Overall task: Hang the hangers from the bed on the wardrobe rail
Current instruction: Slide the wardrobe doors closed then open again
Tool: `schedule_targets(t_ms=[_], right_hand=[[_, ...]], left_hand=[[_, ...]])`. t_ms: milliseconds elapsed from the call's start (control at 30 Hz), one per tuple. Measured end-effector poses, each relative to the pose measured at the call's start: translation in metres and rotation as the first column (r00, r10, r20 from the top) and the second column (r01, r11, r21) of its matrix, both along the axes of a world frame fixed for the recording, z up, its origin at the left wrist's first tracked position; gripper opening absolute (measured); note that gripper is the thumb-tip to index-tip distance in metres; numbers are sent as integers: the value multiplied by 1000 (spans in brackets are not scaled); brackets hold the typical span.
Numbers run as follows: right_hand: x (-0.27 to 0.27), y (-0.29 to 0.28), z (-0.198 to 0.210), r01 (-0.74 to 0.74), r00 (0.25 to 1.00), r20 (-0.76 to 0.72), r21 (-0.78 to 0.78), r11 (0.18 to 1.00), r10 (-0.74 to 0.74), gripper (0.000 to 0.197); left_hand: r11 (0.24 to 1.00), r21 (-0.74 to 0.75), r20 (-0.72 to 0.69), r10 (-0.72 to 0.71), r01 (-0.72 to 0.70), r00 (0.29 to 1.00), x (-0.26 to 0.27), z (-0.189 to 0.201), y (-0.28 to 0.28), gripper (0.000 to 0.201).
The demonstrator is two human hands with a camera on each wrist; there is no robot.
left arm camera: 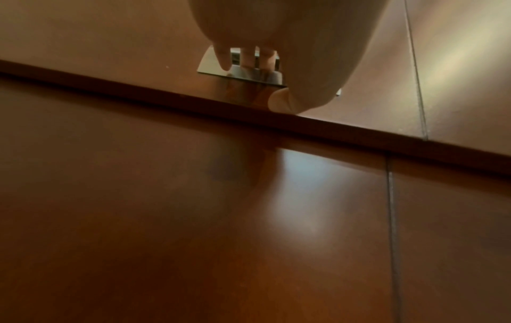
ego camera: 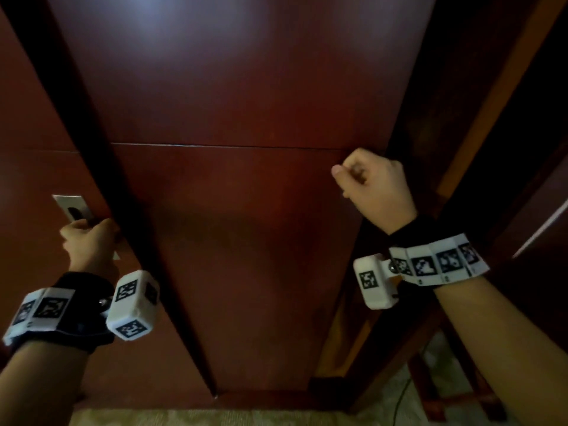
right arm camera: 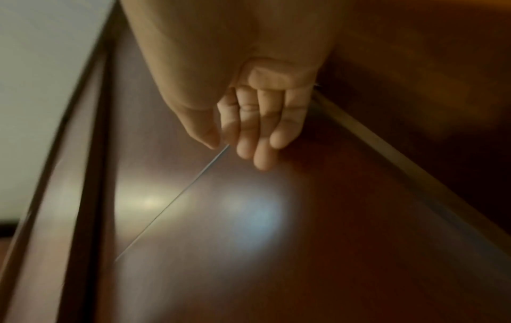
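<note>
Left door point(ego camera: 37, 179) stood upright; our left hand point(ego camera: 89, 244) hooked its metal pull point(ego camera: 72, 207) (half covered); right hand point(ego camera: 375, 186) curled, grip unclear.

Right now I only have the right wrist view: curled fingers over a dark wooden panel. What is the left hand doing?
Observer: The left hand hooks its fingers into a recessed metal handle on the left door panel.
Operator: Any hangers around?
Observer: None in any view; the left hand carries none.
Operator: Is the rail visible?
Observer: No rail shows; the head view has the middle door panel ahead and pale carpet at its foot.
</note>
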State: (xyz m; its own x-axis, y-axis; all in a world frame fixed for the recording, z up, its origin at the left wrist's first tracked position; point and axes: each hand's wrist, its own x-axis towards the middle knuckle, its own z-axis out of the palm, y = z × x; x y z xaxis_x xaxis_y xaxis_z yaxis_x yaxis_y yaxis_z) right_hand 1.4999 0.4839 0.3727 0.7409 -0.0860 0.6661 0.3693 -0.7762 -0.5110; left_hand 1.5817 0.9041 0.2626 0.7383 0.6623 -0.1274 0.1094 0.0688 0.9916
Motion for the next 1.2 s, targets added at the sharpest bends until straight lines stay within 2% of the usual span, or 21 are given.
schedule_targets(t_ms=[100,167,233,300,400,567,800,867,1033,1200], right_hand=[[0,13,-5,-61,995,-77,-43,997,58,19],[3,18,-8,-103,971,-217,-9,995,99,14],[7,19,-13,-136,943,-296,73,988,152,11],[9,15,-17,-131,941,-290,155,979,172,15],[6,4,-22,-82,952,-274,199,976,136,15],[0,-3,-26,-49,966,-242,163,985,88,16],[3,-12,-25,-96,959,-252,136,986,128,18],[1,-11,-25,-130,948,-278,109,985,156,18],[-6,-6,-26,-239,906,-314,169,956,282,19],[-17,-3,-22,-367,871,-284,170,915,402,16]], left_hand=[[999,0,1,-33,33,999,-4,8,-7,70],[1000,1,25,-22,22,999,-8,12,-12,61],[1000,1,37,-12,12,999,-10,13,-16,64],[1000,0,42,-24,24,999,-12,13,-19,63],[999,1,36,-38,38,999,-15,15,-22,58],[999,7,47,-43,43,998,-20,15,-36,60],[999,42,-5,10,-10,1000,-13,5,-77,61],[998,65,-14,10,-9,1000,-18,5,-94,53],[996,62,47,-70,67,996,-38,2,-140,34],[990,61,79,-136,131,988,-71,21,-195,36]])
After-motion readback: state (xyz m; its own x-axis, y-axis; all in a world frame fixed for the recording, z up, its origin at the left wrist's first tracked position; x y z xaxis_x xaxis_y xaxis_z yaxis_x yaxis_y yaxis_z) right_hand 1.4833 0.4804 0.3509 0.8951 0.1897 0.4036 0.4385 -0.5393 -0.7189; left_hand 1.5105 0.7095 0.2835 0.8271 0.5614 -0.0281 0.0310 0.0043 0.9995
